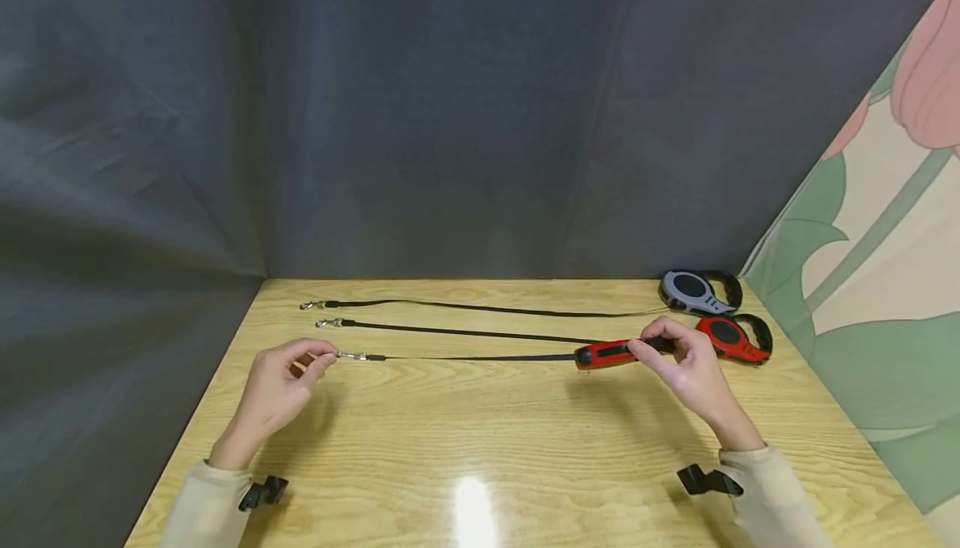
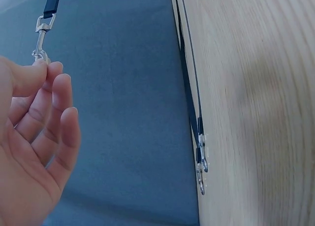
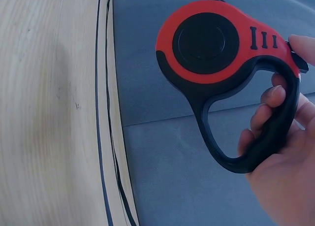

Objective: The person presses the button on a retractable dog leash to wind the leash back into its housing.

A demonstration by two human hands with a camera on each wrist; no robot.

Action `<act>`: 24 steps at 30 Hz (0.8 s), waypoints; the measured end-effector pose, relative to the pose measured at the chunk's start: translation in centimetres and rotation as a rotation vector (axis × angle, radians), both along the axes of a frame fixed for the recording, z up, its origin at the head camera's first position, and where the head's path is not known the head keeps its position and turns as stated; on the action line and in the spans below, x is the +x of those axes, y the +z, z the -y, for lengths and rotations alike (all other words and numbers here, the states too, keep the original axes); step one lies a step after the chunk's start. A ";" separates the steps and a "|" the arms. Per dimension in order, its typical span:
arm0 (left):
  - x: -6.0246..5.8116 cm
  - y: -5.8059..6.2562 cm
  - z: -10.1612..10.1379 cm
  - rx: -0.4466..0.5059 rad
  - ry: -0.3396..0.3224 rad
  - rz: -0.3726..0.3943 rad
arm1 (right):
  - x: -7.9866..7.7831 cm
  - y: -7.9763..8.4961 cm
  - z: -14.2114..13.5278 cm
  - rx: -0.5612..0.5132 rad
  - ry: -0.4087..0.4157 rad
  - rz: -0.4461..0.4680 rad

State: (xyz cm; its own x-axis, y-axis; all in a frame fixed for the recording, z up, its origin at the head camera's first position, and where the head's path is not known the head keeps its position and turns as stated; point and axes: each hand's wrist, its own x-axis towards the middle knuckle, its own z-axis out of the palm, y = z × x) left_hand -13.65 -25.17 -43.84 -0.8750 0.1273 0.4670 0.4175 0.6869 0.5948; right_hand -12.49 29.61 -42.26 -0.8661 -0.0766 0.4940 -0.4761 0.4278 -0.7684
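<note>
Holding the red leash [image 1: 611, 353] above the desk's [image 1: 480, 448] middle, the right hand [image 1: 693, 373] is curling its fingers round the handle, while the left hand [image 1: 281, 386] is pinching the clip [image 1: 352, 356]. If the pinch is slipping, the taut cord may snap back.

Both my arms in long beige sleeves: left sleeve [image 1: 198, 506], right sleeve [image 1: 772, 494]. Black camera mount [image 1: 262, 492] clipped at left wrist, matching black mount [image 1: 705, 480] at right wrist. My hands bare.
</note>
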 end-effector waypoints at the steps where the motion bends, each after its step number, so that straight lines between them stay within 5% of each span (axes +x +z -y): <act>1: 0.0 0.0 -0.1 -0.006 -0.002 -0.003 | 0.0 0.0 0.1 -0.002 0.000 -0.001; 24: 0.4 -0.1 -1.1 0.006 -0.032 0.017 | -0.4 -0.3 2.1 -0.069 0.087 -0.028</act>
